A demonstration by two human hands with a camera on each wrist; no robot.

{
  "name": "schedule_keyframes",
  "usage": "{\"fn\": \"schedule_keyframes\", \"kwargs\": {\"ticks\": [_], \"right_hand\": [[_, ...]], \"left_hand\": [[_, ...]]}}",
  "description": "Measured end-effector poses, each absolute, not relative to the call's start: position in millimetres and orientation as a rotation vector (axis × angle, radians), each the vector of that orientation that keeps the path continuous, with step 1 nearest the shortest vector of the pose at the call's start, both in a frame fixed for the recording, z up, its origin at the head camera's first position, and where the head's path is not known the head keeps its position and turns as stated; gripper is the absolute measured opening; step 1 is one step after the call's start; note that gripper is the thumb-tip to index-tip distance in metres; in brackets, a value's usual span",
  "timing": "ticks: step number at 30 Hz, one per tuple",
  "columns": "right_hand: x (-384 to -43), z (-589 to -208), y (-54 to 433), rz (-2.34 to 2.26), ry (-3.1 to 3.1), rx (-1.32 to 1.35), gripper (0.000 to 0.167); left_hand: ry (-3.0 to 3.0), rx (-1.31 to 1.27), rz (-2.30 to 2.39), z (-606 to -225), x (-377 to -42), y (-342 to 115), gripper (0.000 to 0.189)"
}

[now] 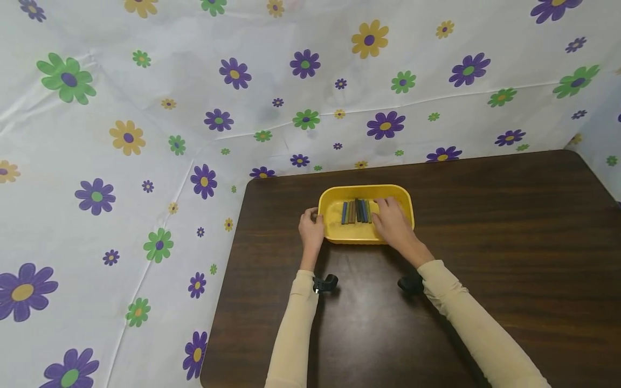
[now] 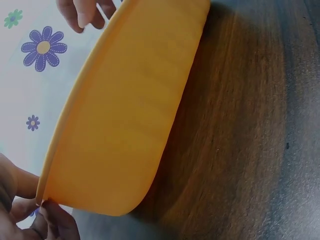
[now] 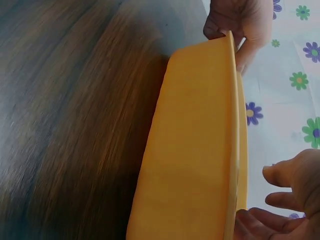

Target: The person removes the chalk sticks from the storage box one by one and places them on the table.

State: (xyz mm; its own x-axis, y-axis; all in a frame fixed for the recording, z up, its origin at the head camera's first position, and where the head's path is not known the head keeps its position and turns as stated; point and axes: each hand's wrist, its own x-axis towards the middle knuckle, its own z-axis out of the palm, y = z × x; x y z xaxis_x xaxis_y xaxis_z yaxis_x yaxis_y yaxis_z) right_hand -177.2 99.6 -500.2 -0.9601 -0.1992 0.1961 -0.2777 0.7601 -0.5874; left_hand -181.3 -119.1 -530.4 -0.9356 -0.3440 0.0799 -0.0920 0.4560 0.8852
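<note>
A yellow tray (image 1: 364, 189) stands on the dark wooden table (image 1: 485, 242), towards its far left. Several coloured sticks (image 1: 356, 211) lie side by side in it. My left hand (image 1: 311, 226) grips the tray's left rim; the left wrist view shows its fingers (image 2: 22, 207) pinching the rim at a corner of the tray's outer wall (image 2: 130, 115). My right hand (image 1: 392, 220) reaches into the tray's right half, fingertips next to the sticks. In the right wrist view its fingers (image 3: 290, 200) hang loosely curled beside the tray wall (image 3: 195, 150), with nothing seen between them.
A white flower-print sheet (image 1: 145, 134) covers the wall behind the table and the space to its left. The table's left edge (image 1: 228, 269) runs close to my left arm. Bare wood stretches to the right and in front of the tray.
</note>
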Motion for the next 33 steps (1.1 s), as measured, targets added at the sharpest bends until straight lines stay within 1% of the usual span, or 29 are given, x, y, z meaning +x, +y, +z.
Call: {"fn": "schedule_keyframes", "kwargs": {"ticks": [3,11,21,33], "right_hand": [[-184,-500,96,1.069,-2.859,0.368,0.038],[-204,-507,92,1.313,-2.94,0.262,0.048],[-215,-524,91,1.412,-2.975,0.054,0.049],[-221,-535,75,1.436,-2.944,0.004,0.051]], "left_hand": [[-2.504,0.379,-1.528,-527,-182,-124,0.025],[-2.53,0.468,-1.971,-520,-187,-136,0.037],[-2.533,0.491,-2.042,-520,-186,-137,0.038],[-2.485,0.509,-2.097,-519,-181,-142,0.039]]}}
